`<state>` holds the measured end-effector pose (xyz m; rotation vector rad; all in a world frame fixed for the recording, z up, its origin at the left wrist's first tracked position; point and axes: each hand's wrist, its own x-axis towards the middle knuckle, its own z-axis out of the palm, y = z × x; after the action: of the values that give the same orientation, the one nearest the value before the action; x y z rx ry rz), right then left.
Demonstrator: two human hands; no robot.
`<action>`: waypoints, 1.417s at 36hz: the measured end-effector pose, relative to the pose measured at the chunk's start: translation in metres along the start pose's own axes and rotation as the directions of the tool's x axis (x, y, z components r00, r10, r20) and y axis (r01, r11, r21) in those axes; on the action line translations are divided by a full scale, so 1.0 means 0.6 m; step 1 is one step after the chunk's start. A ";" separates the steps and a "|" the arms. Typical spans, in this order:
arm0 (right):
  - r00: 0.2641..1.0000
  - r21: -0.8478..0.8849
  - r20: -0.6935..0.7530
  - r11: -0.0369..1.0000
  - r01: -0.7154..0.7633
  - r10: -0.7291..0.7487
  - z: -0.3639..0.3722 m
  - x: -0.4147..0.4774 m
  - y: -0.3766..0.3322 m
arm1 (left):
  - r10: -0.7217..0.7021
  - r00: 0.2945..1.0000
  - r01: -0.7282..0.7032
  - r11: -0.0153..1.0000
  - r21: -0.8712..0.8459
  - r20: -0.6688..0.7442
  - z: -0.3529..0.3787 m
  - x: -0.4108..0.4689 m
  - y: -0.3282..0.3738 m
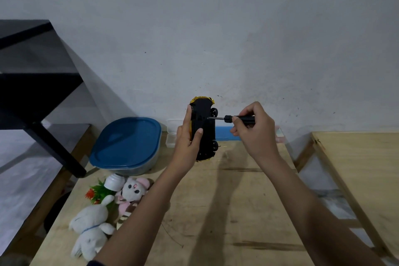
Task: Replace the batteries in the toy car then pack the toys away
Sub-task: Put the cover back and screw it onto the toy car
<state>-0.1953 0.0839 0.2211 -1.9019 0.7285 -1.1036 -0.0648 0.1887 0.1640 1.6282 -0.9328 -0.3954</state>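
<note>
My left hand [187, 136] grips a toy car [205, 123] and holds it upright above the wooden table [226, 211], its black underside turned towards me and its yellow body showing at the top edge. My right hand [254, 129] holds a black screwdriver [235, 119] level, with the metal tip against the car's underside. Two white plush rabbits [90, 229] and a pink-eared plush [133, 190] lie at the table's front left.
A blue-lidded plastic container [127, 142] stands at the back left. A small clear box [172, 134] sits behind the car near the wall. A white pot with a fake plant [103, 190] lies by the plush toys. A black stand [43, 97] is left, a second wooden table [362, 168] right.
</note>
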 end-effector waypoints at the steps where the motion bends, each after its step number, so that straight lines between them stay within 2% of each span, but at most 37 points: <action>1: 1.000 0.003 0.001 1.000 0.000 0.000 0.000 0.000 -0.001 | 0.001 1.000 -0.001 1.000 0.000 0.000 0.001 0.000 0.001; 9: 1.000 -0.046 0.010 0.999 0.027 -0.027 -0.002 0.000 0.001 | 0.016 1.000 -0.016 1.000 0.004 -0.005 0.002 0.000 0.009; 13: 0.997 -0.090 0.048 0.994 0.059 -0.055 -0.005 0.003 -0.002 | 0.028 1.000 -0.028 0.996 0.086 -0.002 0.001 0.000 0.002; 17: 0.995 -0.103 0.097 0.994 0.023 -0.013 -0.008 0.003 -0.006 | 0.039 0.999 -0.037 0.983 0.181 -0.005 -0.001 -0.001 0.005; 20: 0.991 -0.138 0.119 0.988 0.069 -0.053 -0.007 0.003 0.001 | 0.050 0.999 -0.047 0.974 0.224 -0.005 -0.003 -0.002 0.006; 23: 0.986 -0.151 0.160 0.986 0.071 -0.047 -0.011 0.006 0.002 | 0.044 0.999 -0.043 0.971 0.235 0.001 -0.006 -0.004 0.009; 27: 0.990 -0.068 0.141 0.997 0.021 -0.011 -0.013 0.008 -0.001 | 0.051 0.999 -0.053 0.972 0.231 0.016 -0.006 -0.006 0.012; 32: 0.977 -0.094 0.210 0.994 0.054 -0.033 -0.018 0.010 0.000 | 0.047 0.999 -0.052 0.971 0.232 0.026 -0.005 -0.007 0.017; 36: 0.985 -0.046 0.171 0.999 -0.005 0.013 -0.023 0.018 -0.003 | 0.061 0.997 -0.069 0.970 0.235 0.043 -0.004 -0.009 0.020; 40: 0.982 -0.093 0.190 0.995 0.028 -0.009 -0.031 0.023 -0.004 | 0.065 0.997 -0.075 0.968 0.238 0.052 -0.003 -0.006 0.026; 44: 0.988 -0.043 0.152 0.999 -0.011 0.018 -0.032 0.025 -0.012 | 0.055 0.998 -0.062 0.974 0.217 0.039 -0.001 -0.003 0.035; 47: 0.982 -0.078 0.188 0.997 0.022 -0.007 -0.035 0.025 -0.012 | 0.048 0.998 -0.056 0.979 0.198 0.044 -0.001 0.000 0.039; 51: 0.981 -0.046 0.183 0.997 -0.062 0.069 -0.034 0.025 -0.018 | 0.042 0.998 -0.051 0.980 0.194 0.050 0.001 0.001 0.039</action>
<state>-0.2057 0.0701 0.2427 -1.9691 0.7080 -0.8644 -0.0730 0.1875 0.1856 1.7781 -1.0696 -0.3179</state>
